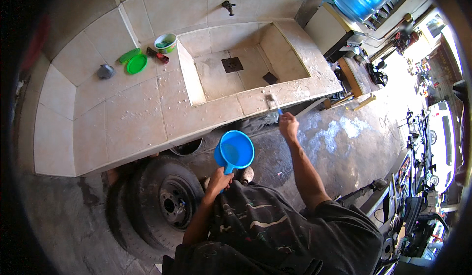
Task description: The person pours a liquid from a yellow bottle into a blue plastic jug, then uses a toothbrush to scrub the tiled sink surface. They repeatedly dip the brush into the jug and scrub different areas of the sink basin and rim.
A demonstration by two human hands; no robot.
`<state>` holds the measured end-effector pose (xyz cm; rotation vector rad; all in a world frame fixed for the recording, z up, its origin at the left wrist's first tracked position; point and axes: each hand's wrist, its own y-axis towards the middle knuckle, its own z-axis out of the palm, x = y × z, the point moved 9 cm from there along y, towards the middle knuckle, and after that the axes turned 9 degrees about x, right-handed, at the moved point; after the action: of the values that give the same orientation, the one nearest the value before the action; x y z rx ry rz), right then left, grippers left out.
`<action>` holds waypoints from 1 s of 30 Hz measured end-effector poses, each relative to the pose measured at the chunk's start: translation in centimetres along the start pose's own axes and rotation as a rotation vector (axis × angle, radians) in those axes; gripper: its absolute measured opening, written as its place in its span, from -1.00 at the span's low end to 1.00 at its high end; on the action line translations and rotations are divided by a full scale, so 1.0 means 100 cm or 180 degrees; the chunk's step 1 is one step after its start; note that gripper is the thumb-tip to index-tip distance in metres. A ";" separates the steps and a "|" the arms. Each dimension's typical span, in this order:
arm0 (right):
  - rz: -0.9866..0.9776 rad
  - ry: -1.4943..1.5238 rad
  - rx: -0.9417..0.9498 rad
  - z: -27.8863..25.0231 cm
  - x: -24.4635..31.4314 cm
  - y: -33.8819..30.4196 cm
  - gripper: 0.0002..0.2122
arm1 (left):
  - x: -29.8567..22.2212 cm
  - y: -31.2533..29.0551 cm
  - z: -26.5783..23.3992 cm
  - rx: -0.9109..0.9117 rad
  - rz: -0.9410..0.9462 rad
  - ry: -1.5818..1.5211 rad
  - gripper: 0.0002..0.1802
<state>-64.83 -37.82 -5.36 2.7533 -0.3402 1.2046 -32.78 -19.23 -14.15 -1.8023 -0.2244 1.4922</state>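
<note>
My left hand is closed round the handle of a blue plastic dipper, held in front of the counter's edge. Its bowl faces up and seems to have some water in it. In my right hand is a brush with a blue handle. The pale bristles are at the front edge of the tiled counter, just to the right of centre; whether they press on the tile I cannot tell. Wet drops and small bits dot the tiles. Behind the brush lies the sunken tiled sink with a dark square drain cover.
On the counter's left are a tub, a green lid, a red-handled tool and a grey lump. A tap juts from the wall. Tyres stand below left, near a bucket. Wet floor spreads right.
</note>
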 end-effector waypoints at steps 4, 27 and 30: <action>-0.0065 -0.0337 -0.0784 -0.009 0.031 -0.008 -0.84 | 0.005 -0.006 -0.012 0.0058 0.0043 0.0082 -0.84; 0.0240 -0.0948 0.0039 0.036 0.052 0.013 -0.82 | 0.013 -0.016 -0.022 0.0107 0.0270 0.0002 -0.83; 0.0196 -0.0807 0.0558 0.055 0.073 0.007 -0.81 | 0.011 -0.017 -0.021 0.0184 0.0114 -0.0039 -0.83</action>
<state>-56.33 -40.68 -3.71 3.0773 -0.3612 0.9383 -30.00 -18.39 -13.86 -1.7600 -0.1544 1.5199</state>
